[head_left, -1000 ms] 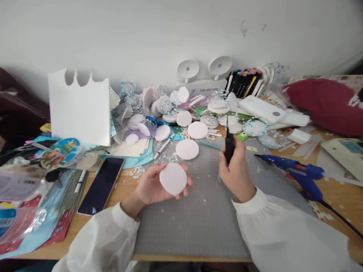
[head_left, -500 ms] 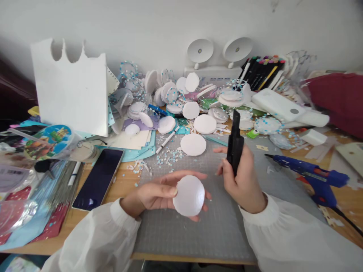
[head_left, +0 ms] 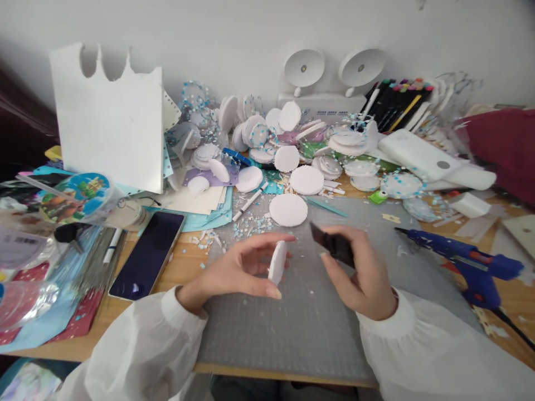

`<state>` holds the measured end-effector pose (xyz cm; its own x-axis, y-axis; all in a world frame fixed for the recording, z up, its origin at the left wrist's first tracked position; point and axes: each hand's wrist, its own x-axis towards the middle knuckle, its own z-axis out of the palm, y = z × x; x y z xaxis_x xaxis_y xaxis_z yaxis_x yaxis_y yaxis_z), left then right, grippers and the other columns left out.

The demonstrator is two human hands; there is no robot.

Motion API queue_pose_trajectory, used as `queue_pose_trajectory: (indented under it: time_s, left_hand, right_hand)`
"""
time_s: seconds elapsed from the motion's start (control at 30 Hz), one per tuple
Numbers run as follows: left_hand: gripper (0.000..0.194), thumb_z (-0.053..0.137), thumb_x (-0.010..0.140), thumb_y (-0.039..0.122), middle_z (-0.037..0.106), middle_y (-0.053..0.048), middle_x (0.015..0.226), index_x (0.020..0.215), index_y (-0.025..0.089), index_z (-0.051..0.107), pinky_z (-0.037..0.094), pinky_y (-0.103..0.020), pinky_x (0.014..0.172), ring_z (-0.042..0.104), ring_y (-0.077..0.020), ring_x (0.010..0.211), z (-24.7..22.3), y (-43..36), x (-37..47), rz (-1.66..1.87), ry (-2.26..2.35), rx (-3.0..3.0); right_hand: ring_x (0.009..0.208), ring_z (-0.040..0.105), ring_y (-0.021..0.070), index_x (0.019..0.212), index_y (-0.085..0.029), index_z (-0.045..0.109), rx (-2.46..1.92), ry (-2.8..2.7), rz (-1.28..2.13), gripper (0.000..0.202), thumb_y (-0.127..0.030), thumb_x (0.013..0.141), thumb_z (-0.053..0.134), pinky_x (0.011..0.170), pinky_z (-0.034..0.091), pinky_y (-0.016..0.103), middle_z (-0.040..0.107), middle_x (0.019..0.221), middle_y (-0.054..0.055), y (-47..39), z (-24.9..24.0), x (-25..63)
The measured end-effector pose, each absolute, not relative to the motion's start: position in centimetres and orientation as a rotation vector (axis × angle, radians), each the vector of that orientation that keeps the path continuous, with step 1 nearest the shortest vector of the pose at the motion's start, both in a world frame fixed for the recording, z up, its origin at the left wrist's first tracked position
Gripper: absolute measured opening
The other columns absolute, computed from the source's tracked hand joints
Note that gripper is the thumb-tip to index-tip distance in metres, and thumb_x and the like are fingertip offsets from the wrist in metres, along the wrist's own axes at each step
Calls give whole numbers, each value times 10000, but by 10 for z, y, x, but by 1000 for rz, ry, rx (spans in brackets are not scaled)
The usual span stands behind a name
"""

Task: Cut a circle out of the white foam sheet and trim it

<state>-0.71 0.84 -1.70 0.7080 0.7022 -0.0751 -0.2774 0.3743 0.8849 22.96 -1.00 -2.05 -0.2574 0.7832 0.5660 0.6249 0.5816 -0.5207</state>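
Note:
My left hand (head_left: pixel 232 273) holds a white foam disc (head_left: pixel 277 263) between curved fingers and thumb. The disc stands nearly edge-on, facing my right hand. To the right, my right hand (head_left: pixel 368 275) is wrapped round a black utility knife (head_left: pixel 340 248), its dark blade end pointing left and away from me. Knife and disc are apart, both above the grey cutting mat (head_left: pixel 271 334). Just beyond them a larger white foam disc (head_left: pixel 288 210) lies flat on the mat, with another white disc (head_left: pixel 306 180) behind it.
A blue glue gun (head_left: pixel 468 262) lies at the right, its cord trailing. A phone (head_left: pixel 148 253) rests at the left. Foam scraps (head_left: pixel 259 223) litter the mat. Along the wall are heaped foam pieces, a notched white foam board (head_left: pixel 111 128), markers (head_left: pixel 397 106) and a two-headed lamp (head_left: pixel 304 69).
The disc in my left hand has turned from face-on to nearly edge-on. The knife in my right hand has tipped from upright to pointing left, and its tip is lower.

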Motion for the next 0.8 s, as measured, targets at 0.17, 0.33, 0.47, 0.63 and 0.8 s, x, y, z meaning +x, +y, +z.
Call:
queue_pose_trajectory:
  time_s: [0.17, 0.33, 0.47, 0.63, 0.8]
  left_hand:
    - [735, 821, 608, 120, 566, -52, 1203, 1269, 304, 557, 467, -349, 934, 550, -209, 1085, -18, 5, -6, 690, 597, 1170]
    - [710, 823, 623, 171, 502, -95, 1306, 1275, 278, 562, 498, -368, 914, 556, -249, 1103, -20, 4, -6, 730, 683, 1292]
    - [757, 843, 588, 170, 518, -98, 1266, 1281, 274, 558, 520, -344, 877, 564, -244, 1084, -19, 3, -5, 724, 713, 1341]
    - [769, 859, 547, 152, 531, -71, 1219, 1251, 288, 580, 532, -297, 833, 576, -212, 1040, -16, 3, -3, 749, 748, 1375]
    - [811, 883, 468, 123, 555, -60, 1136, 1217, 264, 606, 542, -274, 777, 582, -197, 979, -17, 4, -2, 753, 782, 1389]
  right_hand:
    - [548, 521, 156, 800, -167, 559, -979, -2193, 197, 352, -504, 870, 481, 515, 378, 283, 553, 619, 24, -18, -5, 217]
    - [480, 443, 138, 614, -179, 525, -1002, -2263, 77, 434, -535, 857, 481, 480, 297, 285, 479, 525, 9, -20, -6, 209]
    - [478, 436, 133, 591, -174, 524, -1025, -2276, 51, 420, -512, 840, 517, 488, 291, 286, 471, 512, 5, -20, -7, 209]
    - [481, 457, 138, 602, -169, 546, -1038, -2265, 10, 409, -505, 834, 528, 489, 299, 288, 498, 519, 14, -21, -7, 209]
    - [486, 495, 149, 616, -168, 567, -1034, -2257, -50, 408, -504, 841, 520, 493, 321, 297, 549, 542, 29, -22, -6, 209]
